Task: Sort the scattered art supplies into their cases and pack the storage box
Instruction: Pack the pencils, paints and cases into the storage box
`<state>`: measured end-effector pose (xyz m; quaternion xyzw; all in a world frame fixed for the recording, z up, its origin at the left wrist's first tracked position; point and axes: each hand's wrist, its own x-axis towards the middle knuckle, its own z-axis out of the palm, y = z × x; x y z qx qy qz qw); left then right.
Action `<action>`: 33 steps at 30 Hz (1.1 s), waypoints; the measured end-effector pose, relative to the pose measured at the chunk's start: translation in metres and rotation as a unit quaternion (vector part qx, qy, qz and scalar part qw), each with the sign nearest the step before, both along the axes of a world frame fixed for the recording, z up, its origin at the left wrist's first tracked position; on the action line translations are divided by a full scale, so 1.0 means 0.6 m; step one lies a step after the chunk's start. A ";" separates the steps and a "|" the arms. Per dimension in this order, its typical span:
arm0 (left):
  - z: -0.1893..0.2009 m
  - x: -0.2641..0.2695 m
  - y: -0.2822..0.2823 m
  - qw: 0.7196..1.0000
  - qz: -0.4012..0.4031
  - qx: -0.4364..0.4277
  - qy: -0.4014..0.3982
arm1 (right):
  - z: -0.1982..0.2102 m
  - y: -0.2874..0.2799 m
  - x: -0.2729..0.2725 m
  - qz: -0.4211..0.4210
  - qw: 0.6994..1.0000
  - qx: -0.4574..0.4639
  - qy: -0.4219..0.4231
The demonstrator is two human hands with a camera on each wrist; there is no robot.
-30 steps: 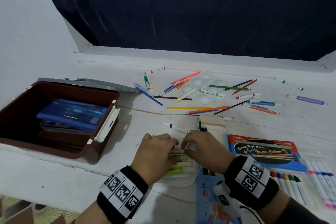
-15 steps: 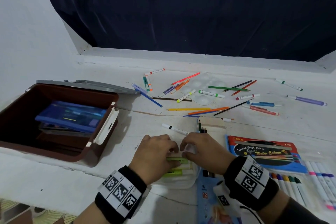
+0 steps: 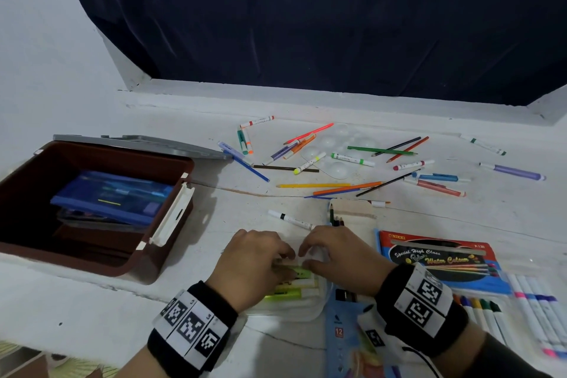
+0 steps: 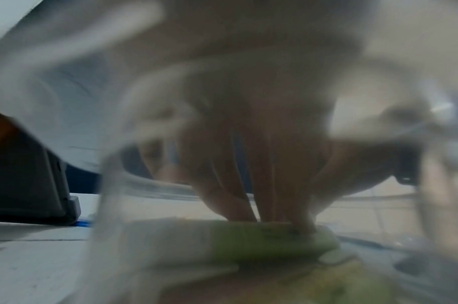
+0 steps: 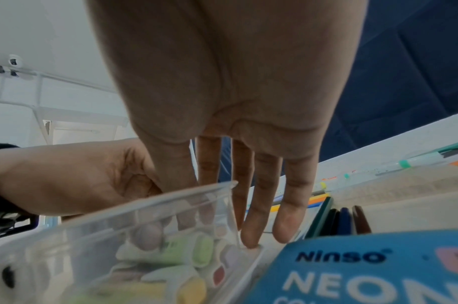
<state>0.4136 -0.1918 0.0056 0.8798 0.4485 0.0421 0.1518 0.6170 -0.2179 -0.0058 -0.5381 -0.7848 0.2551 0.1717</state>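
Note:
A clear plastic case (image 3: 291,308) lies at the table's front edge with green and yellow highlighters (image 3: 287,294) in it. Both hands are over it. My left hand (image 3: 285,258) curls down, and its fingertips (image 4: 287,224) meet on a green highlighter (image 4: 269,240); that view is blurred. My right hand (image 3: 306,258) has straight fingers. Its thumb (image 5: 147,236) and forefinger reach inside the case wall (image 5: 170,201) onto the highlighter caps (image 5: 201,253), while the other fingers (image 5: 287,226) rest outside.
An open brown storage box (image 3: 171,224) stands at the left, holding a blue case (image 3: 113,196). Several loose pens and pencils (image 3: 352,159) lie behind. A pencil box (image 3: 352,209), a water-colour pack (image 3: 438,261), markers (image 3: 537,310) and a blue neon box (image 5: 365,267) crowd the right.
Both hands stay over the clear case; their fingertips have drawn slightly closer together. Nothing else on the table has moved.

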 end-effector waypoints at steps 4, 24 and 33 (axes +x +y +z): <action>0.007 0.000 0.004 0.999 0.004 -0.004 -0.036 | 0.015 -0.002 0.007 0.001 1.000 0.001 0.007; 0.079 -0.014 0.015 0.990 -0.011 -0.022 -0.141 | 0.044 0.028 0.059 0.005 0.997 -0.077 0.021; 0.015 -0.077 0.027 0.999 0.039 -0.020 -0.018 | 0.027 0.028 0.034 0.009 0.994 -0.102 0.040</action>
